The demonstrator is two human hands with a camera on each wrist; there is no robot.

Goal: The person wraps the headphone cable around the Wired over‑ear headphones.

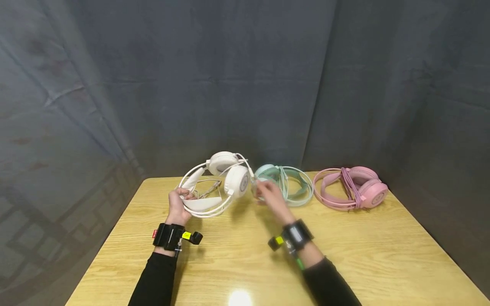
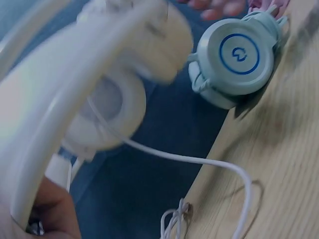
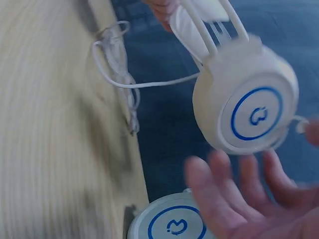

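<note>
A white headset (image 1: 236, 179) with round ear cups is held up over the table, tilted. My left hand (image 1: 178, 207) grips it by the headband, fingers curled round the band. The left wrist view shows the white band (image 2: 60, 107) close up, with a thin white cable running down to the table. Just to the right of the ear cups is my right hand (image 1: 272, 196), blurred. In the right wrist view its fingers (image 3: 232, 191) are loosely spread right below the ear cup (image 3: 256, 117) with the blue ring logo, holding nothing.
A bundled white cable (image 1: 208, 191) lies on the wooden table (image 1: 237, 259) behind the headset. Right of it are a mint-green headset (image 2: 238, 56) and a pink headset (image 1: 373, 193), each with its cable wound round it. A dark grey curtain (image 1: 229, 85) hangs behind the table.
</note>
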